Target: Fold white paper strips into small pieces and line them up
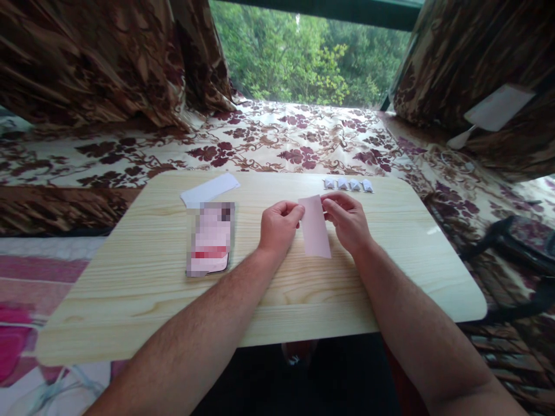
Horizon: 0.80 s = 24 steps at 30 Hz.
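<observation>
A pale pink paper strip (314, 226) is held upright-lengthwise over the light wooden table (143, 289), pinched at its far end from both sides. My left hand (278, 227) grips its left edge with closed fingers. My right hand (348, 222) pinches its right edge. The strip's near end rests close to the tabletop.
Several small folded white paper pieces (348, 184) sit in a row at the table's far right. A white paper strip (210, 189) lies at the far left, with a blurred phone-like object (210, 238) just in front of it. Floral cloth and curtains surround the table; dark cables lie right.
</observation>
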Tool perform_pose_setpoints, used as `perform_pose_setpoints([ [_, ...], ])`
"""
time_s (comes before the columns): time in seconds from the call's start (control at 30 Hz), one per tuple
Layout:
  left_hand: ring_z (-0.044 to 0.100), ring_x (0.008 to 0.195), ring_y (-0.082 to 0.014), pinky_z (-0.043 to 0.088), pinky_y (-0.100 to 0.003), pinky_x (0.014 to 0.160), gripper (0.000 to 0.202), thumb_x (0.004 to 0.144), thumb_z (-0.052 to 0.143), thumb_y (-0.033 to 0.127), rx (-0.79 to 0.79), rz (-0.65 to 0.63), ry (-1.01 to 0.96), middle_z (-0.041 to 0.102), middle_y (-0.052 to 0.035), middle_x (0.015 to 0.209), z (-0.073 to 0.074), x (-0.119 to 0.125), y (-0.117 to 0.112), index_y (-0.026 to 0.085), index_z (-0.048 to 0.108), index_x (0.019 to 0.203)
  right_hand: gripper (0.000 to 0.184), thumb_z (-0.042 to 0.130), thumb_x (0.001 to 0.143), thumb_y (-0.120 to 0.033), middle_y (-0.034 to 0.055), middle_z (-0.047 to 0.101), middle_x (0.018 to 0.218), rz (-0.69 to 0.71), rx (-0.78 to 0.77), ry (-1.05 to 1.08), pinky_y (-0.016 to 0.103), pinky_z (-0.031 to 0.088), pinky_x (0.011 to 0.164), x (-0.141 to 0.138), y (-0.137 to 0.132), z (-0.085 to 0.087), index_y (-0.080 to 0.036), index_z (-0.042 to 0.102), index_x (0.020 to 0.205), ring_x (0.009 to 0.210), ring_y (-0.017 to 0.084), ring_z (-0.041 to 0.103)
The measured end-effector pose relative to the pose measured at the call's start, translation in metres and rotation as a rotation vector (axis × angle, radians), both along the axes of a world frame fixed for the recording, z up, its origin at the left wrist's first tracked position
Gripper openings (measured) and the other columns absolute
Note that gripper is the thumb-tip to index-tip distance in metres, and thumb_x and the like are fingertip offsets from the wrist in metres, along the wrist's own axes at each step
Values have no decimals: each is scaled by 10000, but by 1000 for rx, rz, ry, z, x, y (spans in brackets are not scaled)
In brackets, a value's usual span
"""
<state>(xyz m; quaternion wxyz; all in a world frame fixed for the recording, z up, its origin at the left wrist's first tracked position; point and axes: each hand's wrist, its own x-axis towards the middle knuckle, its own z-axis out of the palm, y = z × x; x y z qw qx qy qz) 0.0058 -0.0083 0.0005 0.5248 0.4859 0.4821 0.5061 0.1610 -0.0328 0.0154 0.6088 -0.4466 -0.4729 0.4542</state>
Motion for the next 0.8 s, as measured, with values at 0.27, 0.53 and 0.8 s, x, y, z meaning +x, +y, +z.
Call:
perform_pose_setpoints([
  [0.27, 533, 500, -115, 406, -246, 514, 189, 730, 744, 368, 36, 4, 4, 615, 8, 561, 0, 0, -1, 192, 680, 701, 297, 838, 664, -356, -10, 705, 770, -86, 22, -51, 267, 497, 636, 1, 4, -6, -219, 691, 883, 677, 140, 627],
  [0.53, 516, 467, -111, 395, -246, 500, 197, 747, 725, 362, 29, 8, -11, 603, 7, 522, 2, -1, 0, 189, 662, 675, 181, 810, 686, -320, -10, 685, 743, -147, 96, -116, 268, 489, 622, -6, 2, -5, -231, 678, 772, 680, 142, 613],
  [0.8, 487, 467, -92, 377, -223, 489, 244, 773, 709, 377, 53, 14, -22, 586, 18, 523, 0, -1, 0, 182, 637, 646, 175, 810, 721, -332, 49, 767, 1021, 63, 99, -70, 338, 546, 803, -4, -4, -1, -225, 756, 849, 929, 205, 697],
])
